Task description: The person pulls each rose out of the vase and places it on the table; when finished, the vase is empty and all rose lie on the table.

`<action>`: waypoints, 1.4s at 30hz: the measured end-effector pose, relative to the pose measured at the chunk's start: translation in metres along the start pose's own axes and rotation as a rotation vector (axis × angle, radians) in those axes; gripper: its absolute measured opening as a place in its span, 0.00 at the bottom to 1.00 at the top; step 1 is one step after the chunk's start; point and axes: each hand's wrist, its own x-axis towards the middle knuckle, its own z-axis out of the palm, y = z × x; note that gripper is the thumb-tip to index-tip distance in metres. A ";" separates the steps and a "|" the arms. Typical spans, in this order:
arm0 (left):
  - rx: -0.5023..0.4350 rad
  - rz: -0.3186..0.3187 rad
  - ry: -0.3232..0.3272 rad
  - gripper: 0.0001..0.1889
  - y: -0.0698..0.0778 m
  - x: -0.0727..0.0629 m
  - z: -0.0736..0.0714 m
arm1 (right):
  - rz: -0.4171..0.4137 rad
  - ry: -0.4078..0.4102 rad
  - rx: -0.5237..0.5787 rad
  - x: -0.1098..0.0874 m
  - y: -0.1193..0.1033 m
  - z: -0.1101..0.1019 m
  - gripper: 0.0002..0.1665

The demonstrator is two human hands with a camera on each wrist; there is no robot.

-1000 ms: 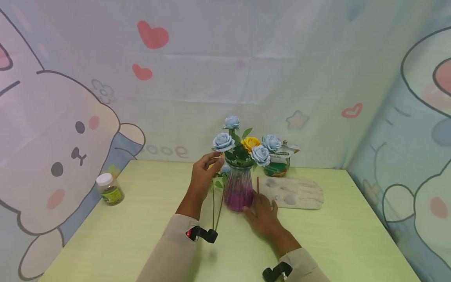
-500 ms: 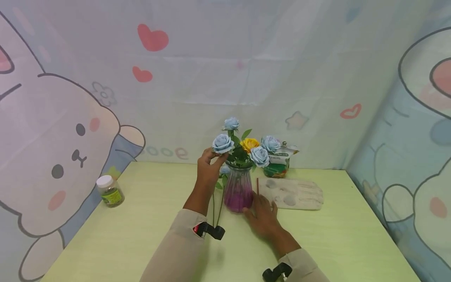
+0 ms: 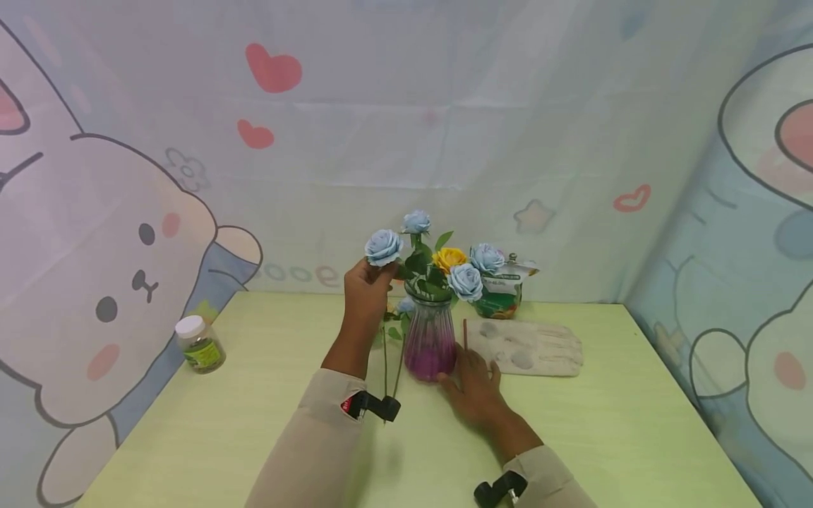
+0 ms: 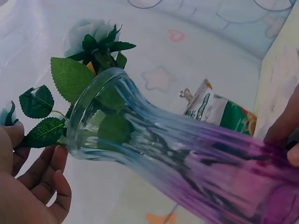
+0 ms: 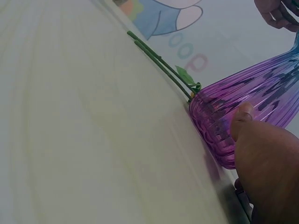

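Note:
A ribbed glass vase (image 3: 430, 349), clear above and purple below, stands upright on the table with several blue roses and a yellow rose (image 3: 449, 258) in it. My left hand (image 3: 367, 293) pinches a blue rose (image 3: 384, 248) close under its bloom, left of the vase mouth; its leaves (image 4: 44, 131) reach the glass rim in the left wrist view. My right hand (image 3: 475, 391) holds the vase low on its right side, the thumb (image 5: 243, 114) lying on the purple glass. Its other fingers are mostly hidden in the right wrist view.
More flower stems (image 3: 385, 367) lie on the table left of the vase. Behind it to the right stands a green and white packet (image 3: 498, 300) with a clip. A whitish glove (image 3: 546, 349) lies at right, and a white-lidded jar (image 3: 202, 346) stands far left.
My left hand has come up to the blue rose, taken hold below its bloom and drawn it left, apart from the other blooms. My right hand has stayed at the vase.

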 end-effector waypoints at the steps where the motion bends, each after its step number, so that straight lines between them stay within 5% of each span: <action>1: 0.022 0.007 -0.012 0.17 0.003 0.000 -0.001 | 0.002 -0.002 -0.002 0.000 0.000 0.000 0.47; 13: 0.166 0.008 -0.074 0.20 0.017 0.008 -0.009 | 0.023 -0.016 -0.023 0.001 -0.002 -0.003 0.47; 22: 0.011 -0.123 -0.168 0.33 0.019 0.008 -0.011 | 0.026 -0.024 -0.017 0.000 -0.005 -0.005 0.47; 29: -0.084 -0.187 -0.169 0.33 0.016 0.009 -0.013 | 0.025 -0.027 -0.021 0.001 -0.004 -0.005 0.47; 36: -0.046 -0.082 -0.216 0.35 0.011 0.006 -0.021 | 0.029 -0.031 -0.030 0.003 -0.001 -0.002 0.47; 42: -0.071 0.068 -0.299 0.24 0.002 0.002 -0.026 | 0.028 -0.029 -0.032 0.002 -0.001 0.000 0.47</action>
